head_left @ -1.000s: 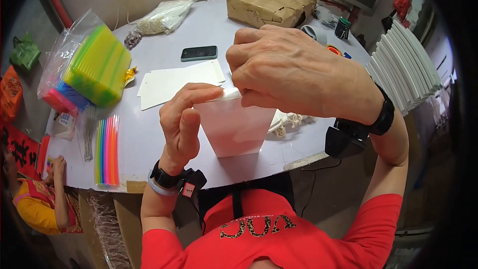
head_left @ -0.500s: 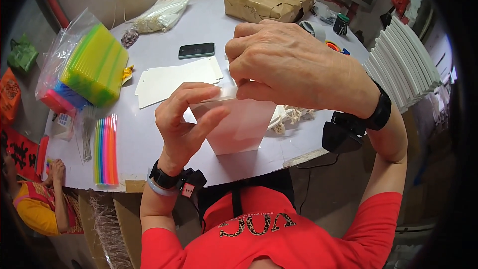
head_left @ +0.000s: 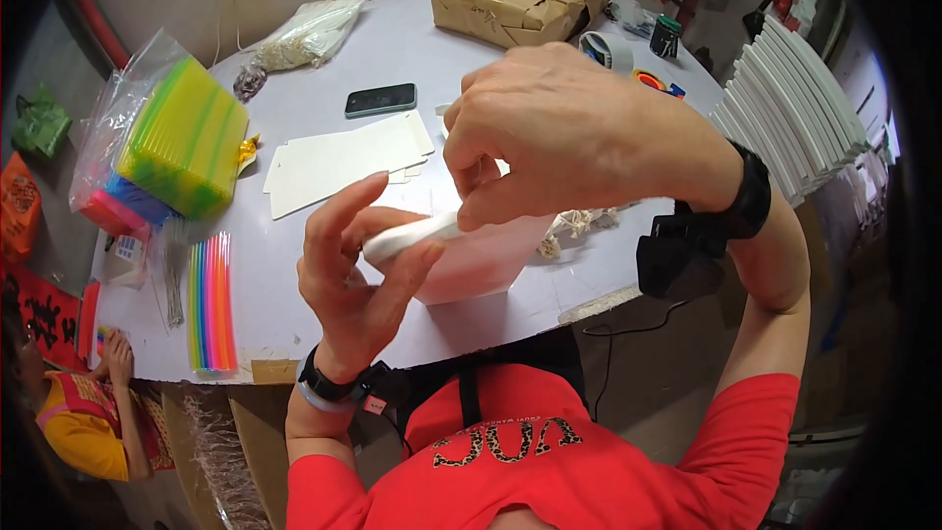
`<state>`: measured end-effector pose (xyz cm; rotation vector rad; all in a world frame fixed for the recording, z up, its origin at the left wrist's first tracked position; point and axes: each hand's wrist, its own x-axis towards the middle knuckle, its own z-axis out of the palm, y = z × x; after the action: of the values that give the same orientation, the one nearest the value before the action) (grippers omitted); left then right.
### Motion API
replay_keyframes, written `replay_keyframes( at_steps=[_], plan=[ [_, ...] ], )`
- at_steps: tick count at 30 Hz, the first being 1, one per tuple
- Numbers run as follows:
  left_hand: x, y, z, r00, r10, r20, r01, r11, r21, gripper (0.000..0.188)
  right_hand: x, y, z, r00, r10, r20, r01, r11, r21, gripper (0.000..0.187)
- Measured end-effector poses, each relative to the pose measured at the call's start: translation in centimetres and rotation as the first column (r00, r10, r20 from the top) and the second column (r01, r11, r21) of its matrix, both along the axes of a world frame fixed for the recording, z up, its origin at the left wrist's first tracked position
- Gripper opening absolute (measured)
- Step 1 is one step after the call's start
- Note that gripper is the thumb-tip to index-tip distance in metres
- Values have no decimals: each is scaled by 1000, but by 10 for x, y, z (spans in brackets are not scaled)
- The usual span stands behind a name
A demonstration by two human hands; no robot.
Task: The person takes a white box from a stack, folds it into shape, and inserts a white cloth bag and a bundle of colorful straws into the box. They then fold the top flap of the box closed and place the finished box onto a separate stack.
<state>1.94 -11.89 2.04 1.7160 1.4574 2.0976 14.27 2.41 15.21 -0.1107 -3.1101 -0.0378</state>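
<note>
White paper bag (head_left: 471, 260) pinched at its top edge: left hand (head_left: 353, 275) fingers grip the rim, right hand (head_left: 569, 137) fingers clenched on it from above. Bag sits just toward the person from the flat white card stack (head_left: 343, 159). Step looks like folding the rim; next needs a firm crease.

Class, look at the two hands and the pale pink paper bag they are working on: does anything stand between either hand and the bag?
Nothing visible does. The left hand and the right hand both grip the pink paper bag directly at its top edge.
</note>
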Motion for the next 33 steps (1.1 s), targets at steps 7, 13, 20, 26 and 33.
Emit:
replay_keyframes(
  at_steps=[7,13,20,26,33],
  plan=[
    [18,-19,-1,975,75,-211,-75,997,8,47,-8,19,-23,951,139,277,88,736,-671,37],
    [15,-28,2,902,110,-417,-125,992,-8,44,-3,19,-29,904,109,414,268,610,-745,47],
    [16,-25,7,894,142,-426,-172,985,-32,40,-1,29,-44,902,180,392,266,483,-834,44],
    [21,-22,11,907,125,-402,-161,985,-57,27,7,34,-55,910,223,349,252,370,-894,43],
    [3,-32,15,927,53,-371,-108,986,-129,15,23,22,-37,984,128,-126,-180,673,-718,35]
  ],
)
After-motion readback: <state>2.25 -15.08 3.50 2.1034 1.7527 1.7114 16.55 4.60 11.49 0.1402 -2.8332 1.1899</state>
